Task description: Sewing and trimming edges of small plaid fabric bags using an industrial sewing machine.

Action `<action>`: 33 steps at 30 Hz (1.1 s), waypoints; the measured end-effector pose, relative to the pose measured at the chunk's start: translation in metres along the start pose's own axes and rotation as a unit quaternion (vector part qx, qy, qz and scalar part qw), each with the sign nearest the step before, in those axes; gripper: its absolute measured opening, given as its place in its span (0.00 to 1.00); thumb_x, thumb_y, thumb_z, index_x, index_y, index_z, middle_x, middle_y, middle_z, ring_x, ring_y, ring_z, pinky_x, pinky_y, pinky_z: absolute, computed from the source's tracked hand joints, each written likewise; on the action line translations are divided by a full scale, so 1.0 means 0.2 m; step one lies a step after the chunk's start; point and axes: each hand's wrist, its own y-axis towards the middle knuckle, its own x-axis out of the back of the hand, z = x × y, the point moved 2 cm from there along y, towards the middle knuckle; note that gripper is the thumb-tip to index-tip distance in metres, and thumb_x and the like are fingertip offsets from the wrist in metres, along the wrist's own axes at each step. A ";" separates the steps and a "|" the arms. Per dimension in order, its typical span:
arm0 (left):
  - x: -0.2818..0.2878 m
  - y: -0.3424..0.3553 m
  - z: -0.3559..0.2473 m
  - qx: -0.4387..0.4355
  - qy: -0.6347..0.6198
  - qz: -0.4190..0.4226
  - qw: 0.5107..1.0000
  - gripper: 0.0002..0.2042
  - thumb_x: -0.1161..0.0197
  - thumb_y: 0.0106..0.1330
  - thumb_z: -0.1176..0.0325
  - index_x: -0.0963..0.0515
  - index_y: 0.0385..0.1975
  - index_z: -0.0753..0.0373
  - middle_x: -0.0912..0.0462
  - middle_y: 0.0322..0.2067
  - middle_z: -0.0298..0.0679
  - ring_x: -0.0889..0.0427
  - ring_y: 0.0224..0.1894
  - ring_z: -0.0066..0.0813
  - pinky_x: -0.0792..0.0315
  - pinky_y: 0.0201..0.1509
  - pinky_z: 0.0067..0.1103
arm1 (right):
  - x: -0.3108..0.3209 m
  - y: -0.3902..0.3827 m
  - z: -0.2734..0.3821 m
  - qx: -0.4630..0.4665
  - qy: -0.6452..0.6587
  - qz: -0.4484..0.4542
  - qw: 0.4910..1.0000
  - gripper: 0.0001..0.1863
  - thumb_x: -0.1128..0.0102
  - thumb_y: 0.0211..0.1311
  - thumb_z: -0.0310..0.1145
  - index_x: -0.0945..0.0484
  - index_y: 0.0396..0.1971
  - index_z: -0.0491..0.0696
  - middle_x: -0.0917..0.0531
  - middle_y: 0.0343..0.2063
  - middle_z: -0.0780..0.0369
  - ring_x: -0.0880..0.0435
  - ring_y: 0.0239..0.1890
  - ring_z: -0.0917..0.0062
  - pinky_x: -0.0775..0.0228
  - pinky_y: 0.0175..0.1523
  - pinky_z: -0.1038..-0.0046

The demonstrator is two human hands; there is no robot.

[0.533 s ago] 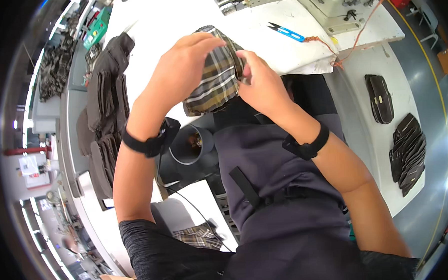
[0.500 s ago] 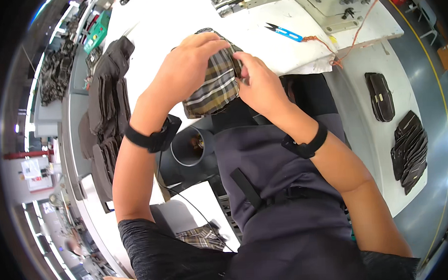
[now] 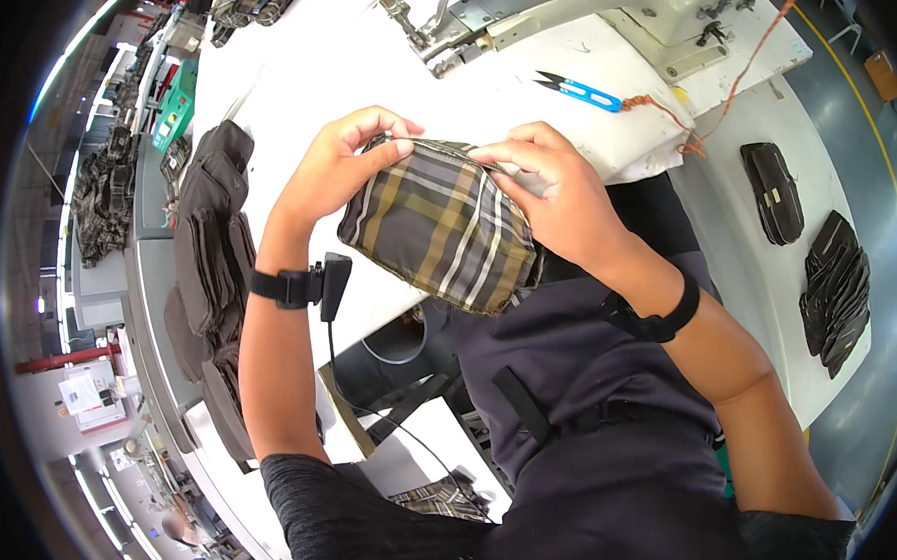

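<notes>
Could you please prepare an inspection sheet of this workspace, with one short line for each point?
Surface: white table, with a sewing machine at its far side.
Work in hand: plaid cloth piece, held at the table's near edge.
Clutter: blue-handled thread snips lying right of the work; dark fabric stacks at left.
Hands: left hand and right hand both pinch the cloth's upper edge.
Cables: black cable hangs from the left wrist's device; orange cord meets the snips' handle end.
Surroundings: side table at right, bearing dark pieces.
</notes>
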 end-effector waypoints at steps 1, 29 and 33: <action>0.00 0.00 -0.01 0.010 -0.043 -0.002 0.999 0.04 0.36 0.72 0.71 0.21 0.38 0.64 0.14 0.43 0.33 0.20 0.46 0.17 0.27 0.53 0.18 | 0.00 0.02 0.00 -0.002 -0.014 0.005 1.000 0.13 0.36 0.64 0.24 0.13 0.48 0.47 0.14 0.36 0.57 0.14 0.36 0.61 0.22 0.46 0.69; 0.44 0.40 -0.22 -0.082 0.158 -0.079 0.981 0.14 0.32 0.62 0.72 0.17 0.47 0.70 0.12 0.40 0.42 0.15 0.43 0.32 0.23 0.49 0.27 | 0.05 0.38 0.06 -0.300 0.440 0.077 0.843 0.15 0.46 0.74 0.21 0.21 0.57 0.35 0.13 0.49 0.59 0.15 0.50 0.81 0.24 0.57 0.79; 0.49 0.40 -0.20 -0.067 0.215 -0.115 0.967 0.14 0.32 0.62 0.72 0.17 0.47 0.70 0.12 0.40 0.44 0.15 0.43 0.34 0.23 0.49 0.27 | 0.02 0.38 0.05 -0.288 0.441 0.077 0.847 0.16 0.46 0.75 0.22 0.21 0.57 0.35 0.13 0.49 0.59 0.15 0.50 0.81 0.24 0.57 0.79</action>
